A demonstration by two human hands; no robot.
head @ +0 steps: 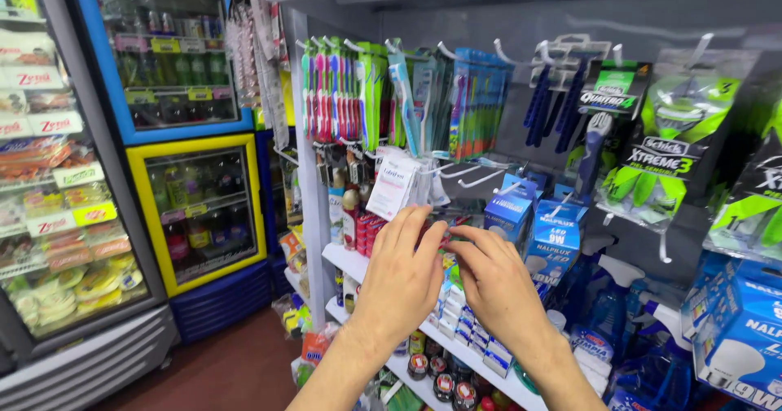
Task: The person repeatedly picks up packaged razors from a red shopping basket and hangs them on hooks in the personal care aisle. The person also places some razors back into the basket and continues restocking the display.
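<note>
My left hand (401,276) and my right hand (494,285) are raised together in front of a white shop shelf (346,258). Their fingertips meet at a small red item (444,233), mostly hidden behind the fingers; which hand grips it I cannot tell. Small red boxes (366,230) stand on the shelf just left of my left hand. White and blue small boxes (460,317) lie in rows under my right hand. A white packet (394,184) hangs on a hook just above my left hand.
Toothbrush packs (342,93) and razors (676,134) hang on the grey pegboard above. Blue bulb boxes (554,236) and spray bottles (619,305) stand to the right. A yellow-framed drinks fridge (199,207) and a chilled food cabinet (57,183) line the left, over brown floor (236,370).
</note>
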